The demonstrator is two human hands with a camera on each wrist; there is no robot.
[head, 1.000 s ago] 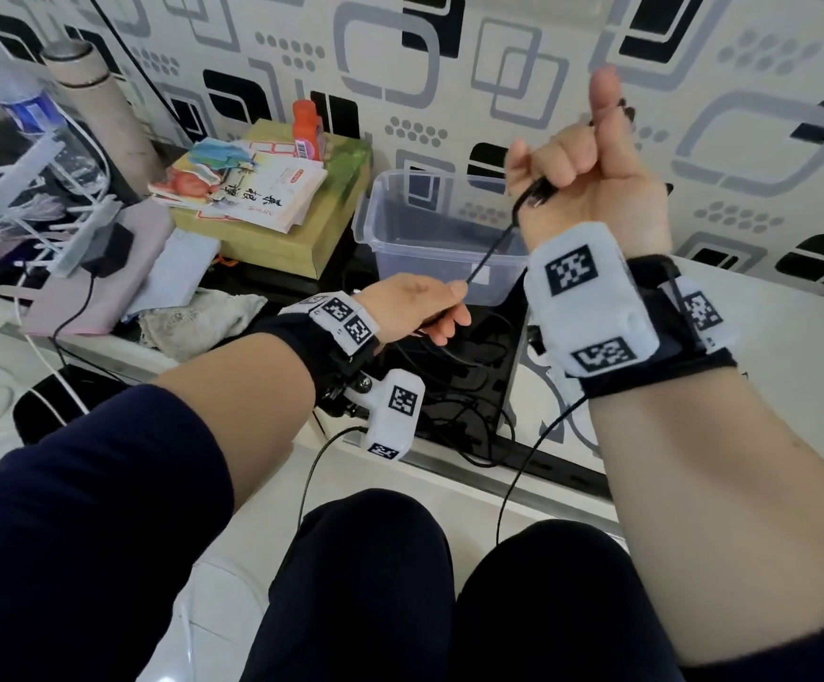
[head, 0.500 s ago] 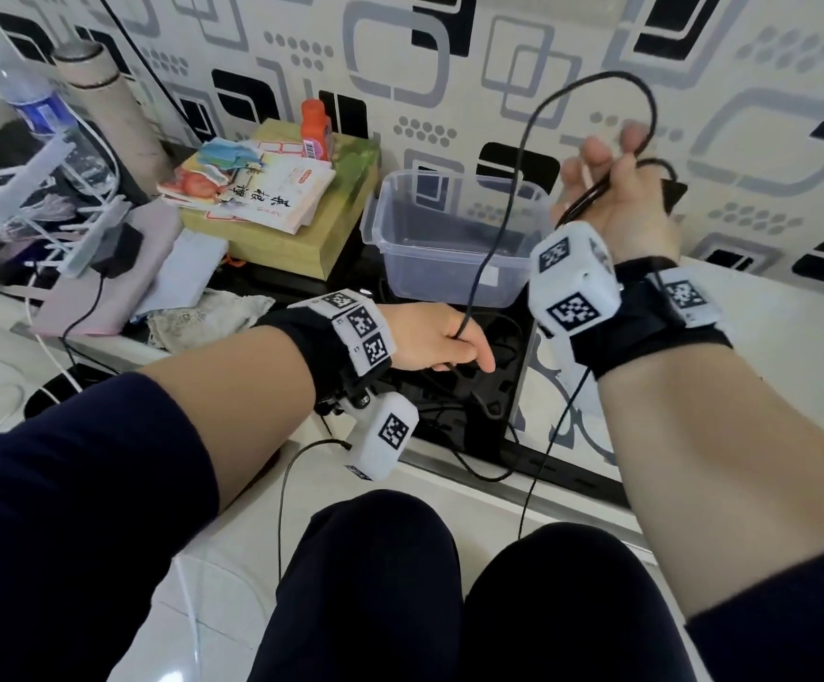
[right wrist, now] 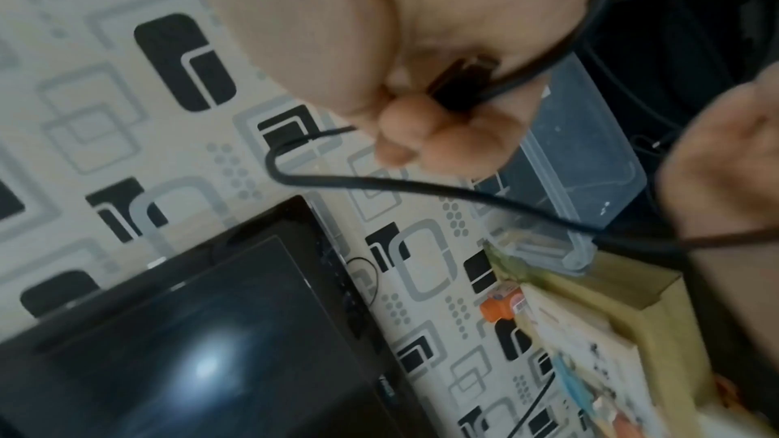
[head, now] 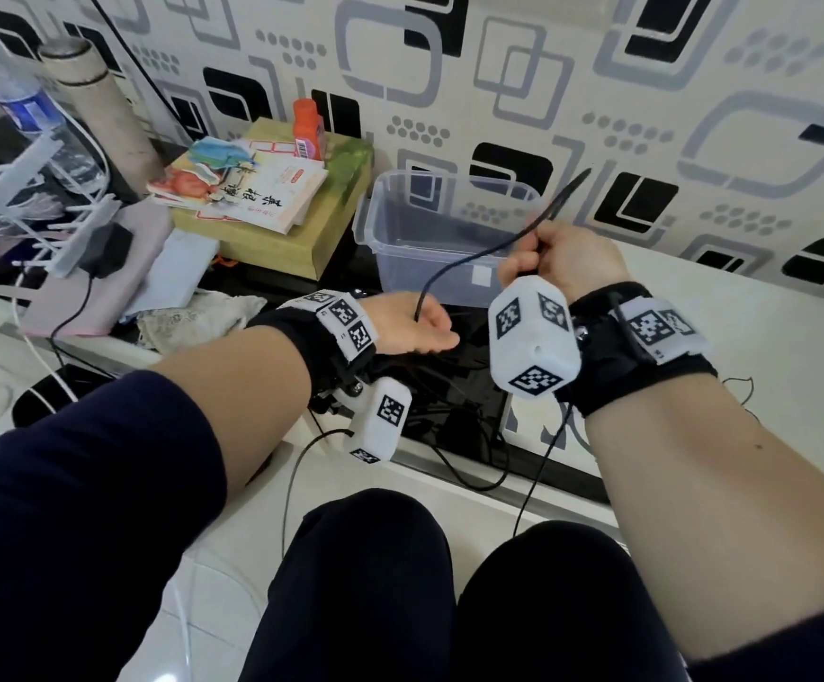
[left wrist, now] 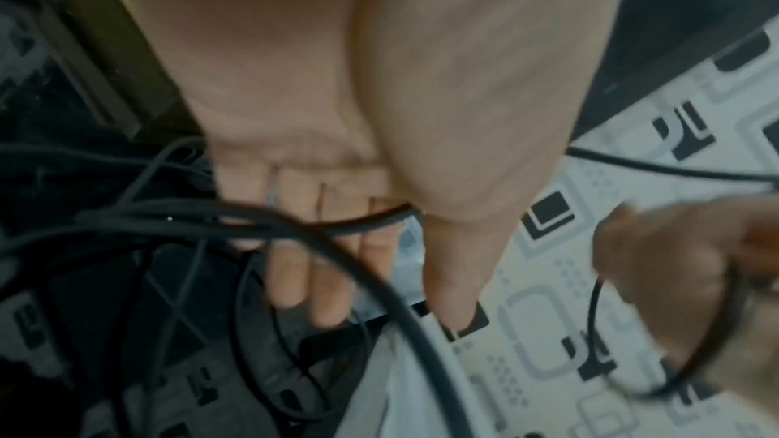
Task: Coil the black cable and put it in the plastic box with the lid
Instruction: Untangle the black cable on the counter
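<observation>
The black cable [head: 469, 260] runs in an arc from my right hand [head: 562, 258] down to my left hand [head: 415, 327]. My right hand's curled fingers grip the cable [right wrist: 463, 192] and a black plug, just in front of the clear plastic box [head: 400, 258]. A short end sticks up past the knuckles. My left hand is lower, over the black surface. In the left wrist view its fingers [left wrist: 329, 262] are fairly straight and the cable [left wrist: 362, 227] lies across them beside the thumb. The box [right wrist: 590, 162] is open and empty; no lid is in view.
More black cables lie tangled on the dark glass surface [head: 454, 386] under my hands. Left of the box is a yellow-green box with books [head: 272, 238] and an orange bottle [head: 307, 128]. Further left are a water bottle [head: 21, 105] and a flask [head: 100, 110]. A dark screen [right wrist: 211, 328] stands at the right.
My right hand has come down from its raised position to just in front of the box, and the tall loop of cable has dropped into a low arc. My left hand stayed low.
</observation>
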